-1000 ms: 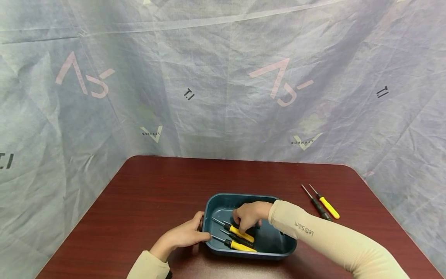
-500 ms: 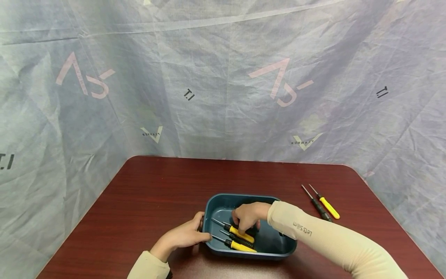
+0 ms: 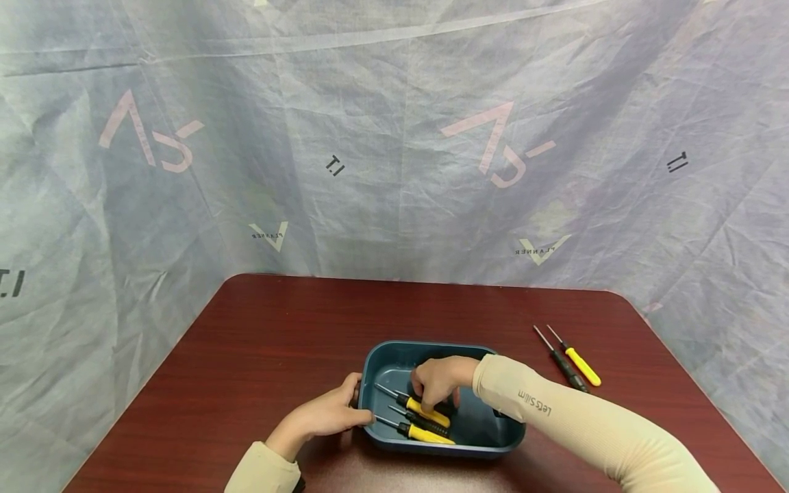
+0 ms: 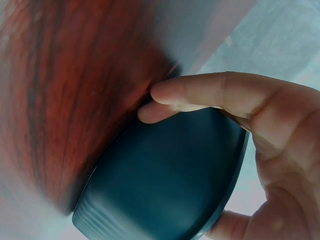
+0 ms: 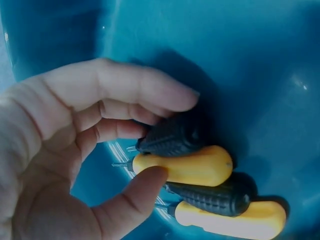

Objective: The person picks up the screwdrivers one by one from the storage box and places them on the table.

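At the left end of a dark teal bin (image 3: 431, 344), my left hand (image 3: 329, 414) grips the wall. In the left wrist view its fingers lie along the outer wall (image 4: 165, 165) and its thumb is at the rim. Inside the bin is my right hand (image 3: 439, 381), palm down. In the right wrist view its fingers curl at a black screwdriver handle (image 5: 172, 136) while the thumb presses a yellow screwdriver handle (image 5: 190, 167); the two handles lie side by side. Another black screwdriver (image 5: 215, 199) and another yellow screwdriver (image 5: 240, 220) lie beside them on the bin floor.
The bin stands near the front of a dark red wood-grain table (image 3: 296, 329). To its right, a black-handled screwdriver (image 3: 566, 366) and a yellow-handled screwdriver (image 3: 581, 365) lie side by side. A grey printed sheet (image 3: 382, 137) hangs behind the table.
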Demonstrator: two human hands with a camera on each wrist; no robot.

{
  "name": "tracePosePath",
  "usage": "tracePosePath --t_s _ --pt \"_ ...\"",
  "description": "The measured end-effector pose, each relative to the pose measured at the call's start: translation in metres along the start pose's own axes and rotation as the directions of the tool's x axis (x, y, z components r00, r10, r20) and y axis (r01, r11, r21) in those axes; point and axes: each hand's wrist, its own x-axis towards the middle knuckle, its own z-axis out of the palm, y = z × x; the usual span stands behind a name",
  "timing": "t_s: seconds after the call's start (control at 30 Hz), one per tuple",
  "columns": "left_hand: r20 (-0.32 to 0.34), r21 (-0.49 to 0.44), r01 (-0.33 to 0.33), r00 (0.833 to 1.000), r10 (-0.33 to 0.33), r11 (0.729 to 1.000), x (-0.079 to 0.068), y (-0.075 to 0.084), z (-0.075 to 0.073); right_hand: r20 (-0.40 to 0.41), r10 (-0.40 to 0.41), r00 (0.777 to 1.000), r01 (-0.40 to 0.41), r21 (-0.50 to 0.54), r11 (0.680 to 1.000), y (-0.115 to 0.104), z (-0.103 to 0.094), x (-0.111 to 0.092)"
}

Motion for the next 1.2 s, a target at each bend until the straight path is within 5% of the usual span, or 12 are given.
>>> tracePosePath --t_s 0.5,1.2 --pt "0.022 -0.029 -0.001 1.0 0.001 1.0 -0.0005 0.0 -0.0006 -0.024 -0.022 0.999 0.022 0.021 1.0 0.006 -0.0013 0.0031" --pt "0.028 -0.029 -0.003 1.0 0.004 1.0 -0.0003 0.0 -0.0004 -0.071 -0.012 0.997 0.006 -0.088 0.996 0.0032 0.0075 0.0061"
